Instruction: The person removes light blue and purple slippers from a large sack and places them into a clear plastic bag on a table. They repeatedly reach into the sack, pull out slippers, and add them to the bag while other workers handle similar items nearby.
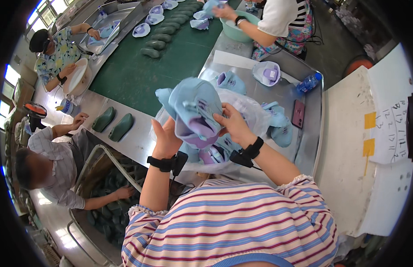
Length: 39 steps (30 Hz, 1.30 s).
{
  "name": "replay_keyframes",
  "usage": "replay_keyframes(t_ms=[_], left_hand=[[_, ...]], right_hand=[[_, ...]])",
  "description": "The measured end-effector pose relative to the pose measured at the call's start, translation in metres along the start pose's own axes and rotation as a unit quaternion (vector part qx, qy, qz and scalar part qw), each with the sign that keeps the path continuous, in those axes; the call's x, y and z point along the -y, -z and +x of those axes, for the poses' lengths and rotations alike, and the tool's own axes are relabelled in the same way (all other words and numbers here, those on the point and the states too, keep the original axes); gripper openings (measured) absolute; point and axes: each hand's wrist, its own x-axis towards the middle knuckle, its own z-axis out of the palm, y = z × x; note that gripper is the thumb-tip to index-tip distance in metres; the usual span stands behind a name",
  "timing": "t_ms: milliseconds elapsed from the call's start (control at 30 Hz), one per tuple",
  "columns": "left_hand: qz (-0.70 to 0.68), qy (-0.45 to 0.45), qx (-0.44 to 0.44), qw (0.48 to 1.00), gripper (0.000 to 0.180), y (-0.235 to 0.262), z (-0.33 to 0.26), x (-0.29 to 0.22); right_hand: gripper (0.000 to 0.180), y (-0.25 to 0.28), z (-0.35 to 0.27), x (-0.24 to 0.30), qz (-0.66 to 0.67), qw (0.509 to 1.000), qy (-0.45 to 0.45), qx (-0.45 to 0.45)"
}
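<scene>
In front of my chest I hold up a light blue shoe upper [195, 100] with a purple lining; another blue piece shows behind its left side. My right hand [234, 124] pinches the upper's right edge between thumb and fingers. At the lower left, my left hand [166, 139] supports it with the palm, thumb raised, the other fingers mostly hidden behind the fabric. Beneath both hands, a translucent white plastic bag [248, 109] contains more blue and purple uppers. Several loose uppers [279, 127] lie just right of the bag on the metal table.
Right on the metal tabletop are a phone [298, 114], a blue bottle [308, 83] and another upper [266, 73]. Dark green shoe lasts [121, 127] stand at left, with more on the green conveyor belt [126, 71]. Co-workers sit left and far right; a cart [102, 155] holds lasts.
</scene>
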Motion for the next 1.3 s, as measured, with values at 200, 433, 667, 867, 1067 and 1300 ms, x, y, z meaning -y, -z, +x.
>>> replay_keyframes(t_ms=[200, 433, 667, 867, 1067, 1300], left_hand=[[0.574, -0.002, -0.002, 0.819, 0.089, -0.004, -0.019, 0.012], [0.492, -0.033, -0.038, 0.869, 0.072, 0.004, -0.012, 0.002], [0.303, -0.104, -0.062, 0.945, 0.036, -0.017, 0.008, 0.025], [0.397, -0.104, -0.168, 0.896, 0.029, -0.006, 0.006, 0.046], [0.317, -0.194, -0.175, 0.912, 0.027, -0.002, 0.002, 0.073], [0.333, -0.230, -0.223, 0.887, 0.024, 0.014, 0.000, 0.055]], right_hand=[[0.059, -0.010, 0.007, -0.017, 0.081, 0.982, 0.171, -0.015], [0.042, 0.029, -0.003, -0.008, 0.410, 0.891, 0.111, 0.162], [0.031, 0.021, -0.007, -0.021, 0.380, 0.919, 0.044, 0.093], [0.025, 0.007, -0.007, -0.066, 0.194, 0.961, 0.179, 0.080], [0.019, -0.008, -0.012, -0.048, 0.395, 0.915, 0.030, 0.073], [0.025, 0.000, -0.003, -0.022, 0.035, 0.925, 0.280, -0.253]])
